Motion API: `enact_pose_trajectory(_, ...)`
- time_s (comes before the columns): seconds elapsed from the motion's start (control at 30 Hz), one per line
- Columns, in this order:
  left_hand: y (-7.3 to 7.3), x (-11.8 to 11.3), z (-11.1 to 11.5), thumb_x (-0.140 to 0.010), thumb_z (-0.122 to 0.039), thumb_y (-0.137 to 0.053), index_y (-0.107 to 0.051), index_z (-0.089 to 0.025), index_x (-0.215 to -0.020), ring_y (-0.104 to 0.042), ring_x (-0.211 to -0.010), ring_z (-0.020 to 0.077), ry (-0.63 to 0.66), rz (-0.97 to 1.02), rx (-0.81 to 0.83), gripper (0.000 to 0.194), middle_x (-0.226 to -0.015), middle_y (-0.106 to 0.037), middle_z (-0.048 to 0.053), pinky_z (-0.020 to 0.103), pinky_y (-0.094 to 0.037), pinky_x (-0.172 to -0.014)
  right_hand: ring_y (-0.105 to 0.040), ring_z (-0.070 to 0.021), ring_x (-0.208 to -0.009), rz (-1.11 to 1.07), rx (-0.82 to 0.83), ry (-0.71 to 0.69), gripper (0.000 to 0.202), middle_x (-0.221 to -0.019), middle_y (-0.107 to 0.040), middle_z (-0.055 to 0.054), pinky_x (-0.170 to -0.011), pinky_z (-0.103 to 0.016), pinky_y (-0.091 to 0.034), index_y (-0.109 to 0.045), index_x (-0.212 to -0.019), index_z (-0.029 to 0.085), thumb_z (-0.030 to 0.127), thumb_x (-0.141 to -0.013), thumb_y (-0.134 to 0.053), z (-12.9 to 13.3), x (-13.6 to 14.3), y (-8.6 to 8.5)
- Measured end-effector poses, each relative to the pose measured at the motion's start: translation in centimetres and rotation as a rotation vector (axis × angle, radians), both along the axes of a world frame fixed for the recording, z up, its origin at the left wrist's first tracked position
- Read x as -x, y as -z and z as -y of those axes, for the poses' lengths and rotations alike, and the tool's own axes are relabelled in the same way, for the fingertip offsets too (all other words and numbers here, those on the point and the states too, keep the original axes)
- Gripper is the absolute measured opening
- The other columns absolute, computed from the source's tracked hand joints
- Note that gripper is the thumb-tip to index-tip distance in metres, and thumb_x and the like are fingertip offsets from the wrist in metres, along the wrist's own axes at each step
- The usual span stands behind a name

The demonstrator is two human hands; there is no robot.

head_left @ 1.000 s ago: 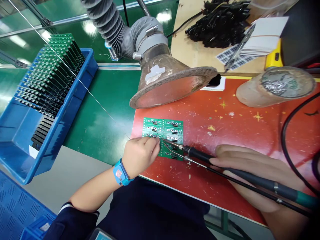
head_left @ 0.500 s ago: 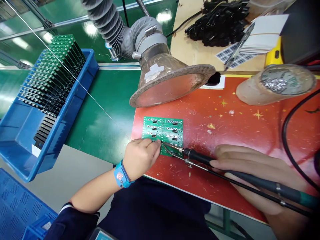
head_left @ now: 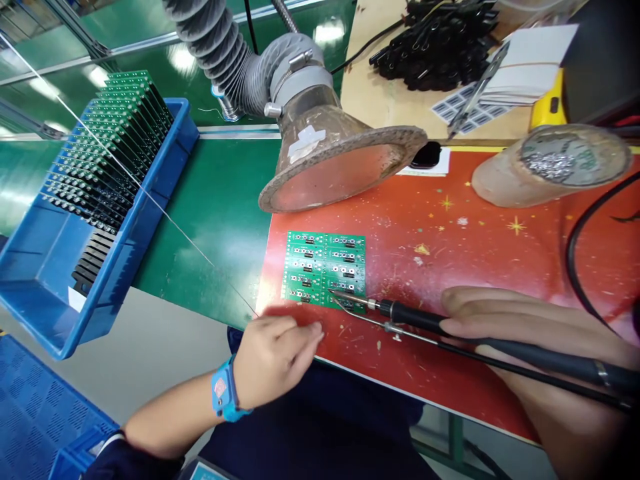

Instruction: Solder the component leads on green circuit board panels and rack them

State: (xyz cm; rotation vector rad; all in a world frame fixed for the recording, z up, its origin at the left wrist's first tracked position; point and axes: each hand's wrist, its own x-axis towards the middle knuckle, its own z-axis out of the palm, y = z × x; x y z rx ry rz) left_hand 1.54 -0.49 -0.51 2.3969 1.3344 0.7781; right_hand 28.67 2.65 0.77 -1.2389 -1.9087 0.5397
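Note:
My right hand (head_left: 545, 340) is wrapped round a soldering iron (head_left: 413, 316), a black pen-like handle with a thin metal tube clamped alongside. Its tip rests at or just above the lower middle of a green circuit board panel (head_left: 325, 257). The panel lies flat and bears two columns of small black parts and pin holes. Below the panel's lower left edge is my left hand (head_left: 275, 357), apart from the board, with fingers curled and thumb pressed in. A thin pale wire (head_left: 187, 237) runs from the upper left to its far side. A blue strap (head_left: 227, 392) circles that wrist.
A fume extraction hood (head_left: 340, 167) hangs behind the board. At left, a blue bin (head_left: 113, 293) holds a stack of green boards (head_left: 115, 140). A cup of metallic bits (head_left: 550, 167) stands right, near black cables (head_left: 435, 47) and a yellow tool (head_left: 549, 100). A red mat (head_left: 425, 380) covers the bench.
My left hand has drawn back from the board towards me, uncovering its lower left, and the pale wire's end moved with it. The soldering iron has shifted slightly right and towards me.

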Motion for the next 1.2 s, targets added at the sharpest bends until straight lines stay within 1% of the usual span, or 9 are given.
enact_pose_trajectory(0.13, 0.6, 0.5, 1.8, -0.094, -0.018, -0.055, -0.070, -0.014, -0.100, -0.058, -0.055, 0.0113, 0.126, 0.135, 0.222, 0.016, -0.066, -0.061, 0.001, 0.022, -0.048, -0.049, -0.068, -0.0192, -0.070, -0.064, 0.088, -0.099, 0.021, -0.073, -0.068, -0.002, -0.061, -0.033, -0.059, -0.067, -0.097, 0.036, 0.024, -0.093, -0.050, 0.3, -0.8, 0.4)
enact_pose_trajectory(0.23, 0.7, 0.7, 1.1, -0.095, -0.014, -0.049, -0.065, -0.014, -0.116, -0.060, -0.072, 0.0140, 0.005, 0.148, 0.214, 0.026, -0.084, -0.058, 0.007, 0.026, -0.055, -0.064, -0.068, -0.0194, -0.069, -0.092, -0.069, -0.277, 0.027, -0.074, -0.068, -0.004, -0.062, -0.033, -0.059, -0.068, -0.108, 0.033, 0.020, -0.090, -0.051, 0.0, -1.4, 1.3)
enact_pose_trajectory(0.33, 0.6, 1.0, -0.3, -0.096, -0.009, -0.043, -0.059, -0.015, -0.126, -0.057, -0.077, 0.0141, -0.108, 0.111, 0.101, 0.035, -0.087, -0.051, 0.006, 0.029, -0.057, -0.069, -0.068, -0.0189, -0.066, -0.089, -0.144, -0.342, 0.034, -0.072, -0.067, -0.004, -0.058, -0.031, -0.058, -0.065, -0.117, 0.030, 0.017, -0.089, -0.051, -0.3, -1.2, 1.6)
enact_pose_trajectory(0.43, 0.9, 1.5, -1.4, -0.095, -0.011, -0.051, -0.064, -0.015, -0.117, -0.055, -0.068, 0.0119, -0.147, 0.091, -0.005, 0.026, -0.077, -0.049, 0.001, 0.025, -0.056, -0.064, -0.067, -0.0163, -0.062, -0.012, -0.116, -0.375, 0.032, -0.068, -0.066, -0.002, -0.052, -0.027, -0.055, -0.063, -0.113, 0.029, 0.013, -0.089, -0.049, -0.8, -0.3, 0.7)
enact_pose_trajectory(0.53, 1.2, 1.7, -1.9, -0.091, -0.015, -0.061, -0.068, -0.014, -0.095, -0.057, -0.062, 0.0111, -0.208, 0.098, -0.058, 0.009, -0.072, -0.056, 0.001, 0.024, -0.055, -0.062, -0.064, -0.0131, -0.055, -0.029, -0.152, -0.406, 0.028, -0.065, -0.064, -0.001, -0.049, -0.023, -0.054, -0.063, -0.109, 0.027, 0.013, -0.090, -0.047, -1.4, 0.5, -0.1)
enact_pose_trajectory(0.63, 1.5, 1.6, -2.1, -0.090, -0.019, -0.063, -0.067, -0.014, -0.082, -0.059, -0.060, 0.0117, -0.229, 0.058, -0.068, 0.009, -0.068, -0.061, 0.001, 0.023, -0.051, -0.057, -0.065, -0.0145, -0.056, -0.024, -0.163, -0.405, 0.031, -0.065, -0.064, 0.000, -0.048, -0.025, -0.054, -0.063, -0.113, 0.029, 0.013, -0.089, -0.049, -1.4, 0.5, 0.1)
enact_pose_trajectory(0.87, 1.6, 0.5, -2.2, -0.095, -0.024, -0.056, -0.069, -0.016, -0.081, -0.051, -0.051, 0.0099, -0.186, -0.049, -0.116, 0.020, -0.060, -0.055, -0.001, 0.021, -0.040, -0.049, -0.069, -0.0208, -0.071, -0.020, -0.060, -0.238, 0.041, -0.073, -0.068, -0.003, -0.062, -0.035, -0.059, -0.063, -0.120, 0.036, 0.014, -0.088, -0.051, 0.6, -0.9, 1.5)
enact_pose_trajectory(1.03, 1.6, 0.0, -2.4, -0.094, -0.022, -0.056, -0.068, -0.014, -0.077, -0.049, -0.051, 0.0104, -0.174, -0.036, -0.105, 0.023, -0.059, -0.054, -0.001, 0.022, -0.037, -0.048, -0.067, -0.0183, -0.059, -0.041, -0.145, -0.379, 0.041, -0.063, -0.065, -0.001, -0.046, -0.029, -0.054, -0.057, -0.127, 0.034, 0.018, -0.091, -0.047, -0.5, -0.1, 0.7)
enact_pose_trajectory(1.2, 1.7, -0.2, -2.5, -0.094, -0.022, -0.055, -0.067, -0.015, -0.075, -0.050, -0.052, 0.0112, -0.173, -0.043, -0.107, 0.023, -0.058, -0.054, -0.001, 0.023, -0.038, -0.048, -0.065, -0.0151, -0.053, -0.033, -0.141, -0.436, 0.036, -0.061, -0.064, 0.000, -0.044, -0.025, -0.054, -0.060, -0.121, 0.031, 0.016, -0.092, -0.046, -1.2, 0.9, 0.2)
